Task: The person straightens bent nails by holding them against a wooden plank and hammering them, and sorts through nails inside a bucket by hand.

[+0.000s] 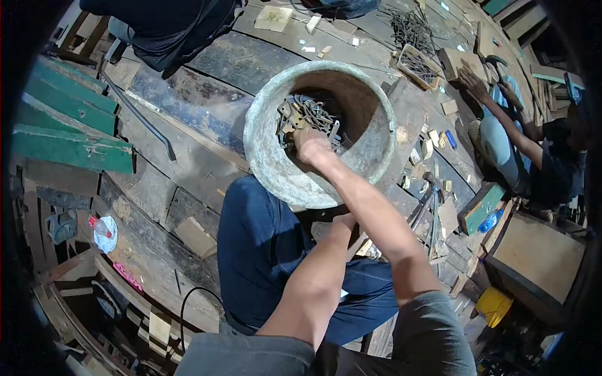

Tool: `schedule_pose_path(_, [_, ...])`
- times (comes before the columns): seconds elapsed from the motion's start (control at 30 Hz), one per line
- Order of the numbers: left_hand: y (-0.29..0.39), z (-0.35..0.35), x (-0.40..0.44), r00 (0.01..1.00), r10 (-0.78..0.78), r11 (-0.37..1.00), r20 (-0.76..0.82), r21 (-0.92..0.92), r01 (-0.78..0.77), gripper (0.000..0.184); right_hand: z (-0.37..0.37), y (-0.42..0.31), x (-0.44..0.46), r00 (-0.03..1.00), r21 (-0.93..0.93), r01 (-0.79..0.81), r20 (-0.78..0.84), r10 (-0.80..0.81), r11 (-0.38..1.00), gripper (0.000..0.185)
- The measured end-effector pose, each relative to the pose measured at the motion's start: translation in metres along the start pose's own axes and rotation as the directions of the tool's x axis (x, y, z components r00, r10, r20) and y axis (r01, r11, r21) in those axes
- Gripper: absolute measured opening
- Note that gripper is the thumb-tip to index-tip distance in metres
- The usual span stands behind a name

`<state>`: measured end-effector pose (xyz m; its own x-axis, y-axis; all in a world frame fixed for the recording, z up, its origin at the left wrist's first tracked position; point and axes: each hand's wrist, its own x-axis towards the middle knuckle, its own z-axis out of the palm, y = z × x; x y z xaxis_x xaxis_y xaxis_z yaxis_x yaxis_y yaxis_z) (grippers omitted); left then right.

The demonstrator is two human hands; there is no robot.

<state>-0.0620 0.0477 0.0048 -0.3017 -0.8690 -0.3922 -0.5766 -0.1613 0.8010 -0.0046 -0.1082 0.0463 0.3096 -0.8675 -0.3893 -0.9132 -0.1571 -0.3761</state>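
You can read no texts, labels, brands, numbers or signs on anything in this view.

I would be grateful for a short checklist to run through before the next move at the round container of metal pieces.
1. Right hand inside the container: ok, it is down among the metal pieces.
2. Right hand's grip on a piece: cannot tell, the fingertips are hidden.
3. Left hand in plain sight: not ok, it is mostly hidden below the container's rim.
4. Hand protection: not ok, the right hand is bare among hard pieces that may scratch.
5. Floor beside the container tidy: not ok, wood scraps lie to its right.
6. Co-worker's hand outside the container: ok, it is near a wooden block.
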Motion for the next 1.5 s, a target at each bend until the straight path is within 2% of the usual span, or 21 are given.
schedule_pose_path(0.03, [0.0,0.0,-0.001,1.0,-0.007,1.0,-0.001,0.0,0.007,0.064,-0.001,0.0,0.005,0.992,-0.14,0.038,0.123,-0.021,0.989,0.024])
schedule_pose_path(0.1, [-0.001,0.001,0.0,1.0,-0.004,1.0,0.003,-0.003,0.004,0.064,-0.025,-0.008,-0.003,0.97,-0.118,0.032,0.243,-0.003,0.992,0.024])
schedule_pose_path(0.2, [-0.003,0.004,0.0,1.0,0.005,1.0,0.006,-0.006,-0.005,0.065,-0.031,-0.009,-0.023,0.998,0.06,-0.019,-0.061,0.023,0.998,0.022])
schedule_pose_path(0.3, [-0.006,0.01,0.004,1.0,0.026,0.999,0.002,-0.021,-0.026,0.066,-0.057,-0.008,-0.017,0.981,-0.159,0.149,0.145,-0.126,0.976,0.019])
schedule_pose_path(0.33, [-0.009,0.015,0.005,0.999,0.051,0.998,-0.004,-0.031,-0.051,0.066,-0.062,-0.006,-0.019,0.988,-0.063,0.127,0.091,-0.121,0.99,0.017])
schedule_pose_path(0.37, [-0.012,0.019,0.008,0.998,0.064,0.997,-0.008,-0.034,-0.065,0.066,-0.07,-0.006,-0.014,0.99,-0.075,0.125,0.068,-0.12,0.989,0.016])
schedule_pose_path(0.43, [-0.015,0.023,0.014,0.997,0.078,0.997,-0.004,-0.025,-0.078,0.067,-0.092,-0.001,-0.011,0.985,0.015,0.166,0.051,-0.166,0.986,0.019])
schedule_pose_path(0.47, [-0.016,0.024,0.013,0.996,0.089,0.996,0.007,-0.029,-0.088,0.067,-0.099,0.001,-0.004,0.981,0.157,0.132,0.12,-0.151,0.979,0.02])
schedule_pose_path(0.5, [-0.012,0.019,0.013,0.997,0.047,0.999,0.055,-0.022,-0.046,0.07,-0.093,0.01,0.001,0.957,0.287,0.287,-0.048,-0.286,0.914,0.019])
schedule_pose_path(0.57, [0.008,-0.004,0.008,0.989,-0.029,0.999,0.146,0.018,0.027,0.073,-0.095,0.021,0.008,0.961,0.339,0.205,0.11,-0.255,0.918,0.019])
schedule_pose_path(0.67, [0.015,-0.016,0.003,0.989,0.013,0.995,0.151,0.097,-0.028,0.077,-0.103,0.018,-0.003,0.98,0.359,0.162,0.05,-0.192,0.919,0.019])
schedule_pose_path(0.73, [0.017,-0.018,0.001,0.99,-0.009,0.996,0.139,0.089,-0.003,0.078,-0.095,0.022,0.0,0.982,0.371,0.179,-0.007,-0.19,0.911,0.018])
schedule_pose_path(0.87, [0.033,-0.033,-0.005,0.96,-0.209,0.978,0.188,0.039,0.206,0.075,-0.1,0.018,-0.002,0.991,0.422,0.135,-0.047,-0.127,0.896,0.019])
schedule_pose_path(0.93, [0.043,-0.044,-0.008,0.958,-0.215,0.976,0.19,0.087,0.201,0.074,-0.097,0.021,0.003,0.994,0.464,0.109,-0.044,-0.1,0.879,0.02])
schedule_pose_path(0.97, [0.045,-0.046,-0.01,0.965,-0.202,0.978,0.165,0.094,0.188,0.074,-0.094,0.023,0.004,0.994,0.481,0.099,-0.093,-0.062,0.871,0.02])
schedule_pose_path(1.03, [0.047,-0.046,-0.015,0.994,-0.112,0.993,0.011,0.046,0.111,0.072,-0.093,0.024,0.006,0.982,0.516,0.084,-0.19,0.019,0.853,0.02])
schedule_pose_path(1.17, [0.052,-0.052,-0.013,0.967,-0.21,0.977,0.142,0.064,0.202,0.071,-0.094,0.028,0.014,0.902,0.549,-0.028,-0.346,0.258,0.836,0.023])
schedule_pose_path(1.27, [0.044,-0.042,-0.011,0.962,-0.235,0.971,0.136,-0.015,0.24,0.071,-0.088,0.029,0.014,0.902,0.321,-0.089,-0.375,0.213,0.943,0.025])
schedule_pose_path(1.37, [0.035,-0.033,-0.007,0.98,-0.168,0.986,0.11,0.017,0.167,0.069,-0.095,0.019,0.003,0.916,0.358,-0.054,-0.354,0.189,0.932,0.027])
schedule_pose_path(1.43, [0.028,-0.026,-0.008,0.993,-0.116,0.993,0.006,0.036,0.115,0.068,-0.093,0.018,0.003,0.911,0.359,-0.063,-0.359,0.2,0.931,0.028])
schedule_pose_path(1.5, [0.001,0.004,0.002,0.997,-0.082,0.997,0.003,-0.005,0.082,0.066,-0.092,0.016,0.0,0.908,0.372,-0.032,-0.378,0.183,0.928,0.028])
